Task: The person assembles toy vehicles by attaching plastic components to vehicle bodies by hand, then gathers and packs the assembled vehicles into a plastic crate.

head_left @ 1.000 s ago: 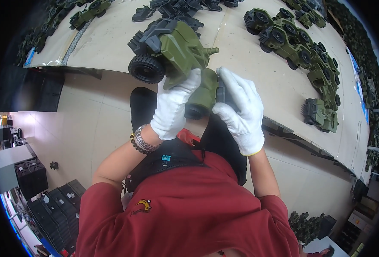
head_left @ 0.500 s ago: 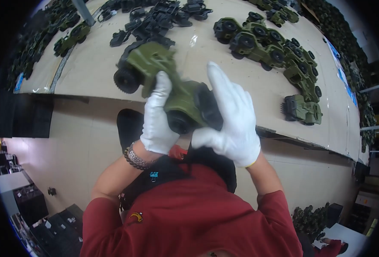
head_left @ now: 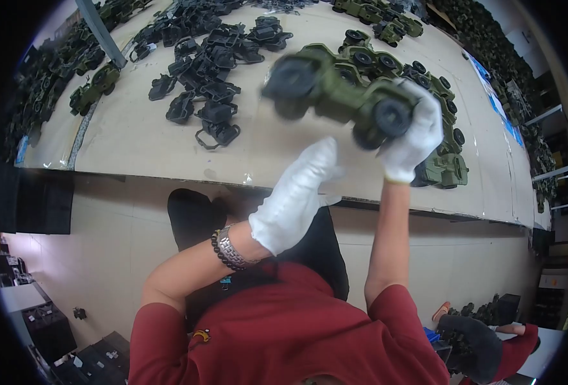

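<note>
The right hand (head_left: 412, 138) has its gloved fingers closed around a green toy truck (head_left: 342, 96), raised above the tabletop (head_left: 143, 138). The left hand (head_left: 297, 196) hangs below it, fingers loose, holding nothing.

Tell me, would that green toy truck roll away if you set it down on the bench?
Probably: the green toy truck has several round black wheels. It looks like stiff moulded plastic, and fairly light, since the right hand lifts it alone. The cloth glove may grip it less firmly than bare skin would.
</note>
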`<act>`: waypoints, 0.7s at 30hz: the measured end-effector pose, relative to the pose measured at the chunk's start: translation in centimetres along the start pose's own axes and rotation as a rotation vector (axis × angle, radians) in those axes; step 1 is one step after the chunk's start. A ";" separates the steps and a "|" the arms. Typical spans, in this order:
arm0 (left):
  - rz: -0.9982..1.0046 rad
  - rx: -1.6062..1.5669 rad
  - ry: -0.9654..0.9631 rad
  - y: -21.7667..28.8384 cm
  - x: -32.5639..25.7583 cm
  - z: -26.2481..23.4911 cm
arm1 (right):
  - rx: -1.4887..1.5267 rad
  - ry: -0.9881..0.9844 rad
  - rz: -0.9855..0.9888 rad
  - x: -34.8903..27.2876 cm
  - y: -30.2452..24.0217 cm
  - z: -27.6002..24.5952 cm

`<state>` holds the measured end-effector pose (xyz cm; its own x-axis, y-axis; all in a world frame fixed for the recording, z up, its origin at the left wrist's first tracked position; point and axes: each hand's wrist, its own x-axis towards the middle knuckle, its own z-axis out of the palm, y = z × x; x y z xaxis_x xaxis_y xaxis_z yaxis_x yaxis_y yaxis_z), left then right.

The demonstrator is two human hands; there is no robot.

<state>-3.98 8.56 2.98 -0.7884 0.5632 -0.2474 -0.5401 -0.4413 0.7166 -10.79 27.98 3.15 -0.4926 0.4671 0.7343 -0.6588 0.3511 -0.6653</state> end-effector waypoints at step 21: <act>-0.091 0.155 0.017 -1.1 -2.0 -5.9 | -1.351 -0.954 -0.019 6.8 9.3 -2.5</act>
<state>-3.55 3.77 -1.13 -0.7441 0.5832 -0.3258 -0.5586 -0.2756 0.7823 -18.86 36.41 1.68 -0.9762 -0.0005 0.2168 0.0194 0.9958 0.0897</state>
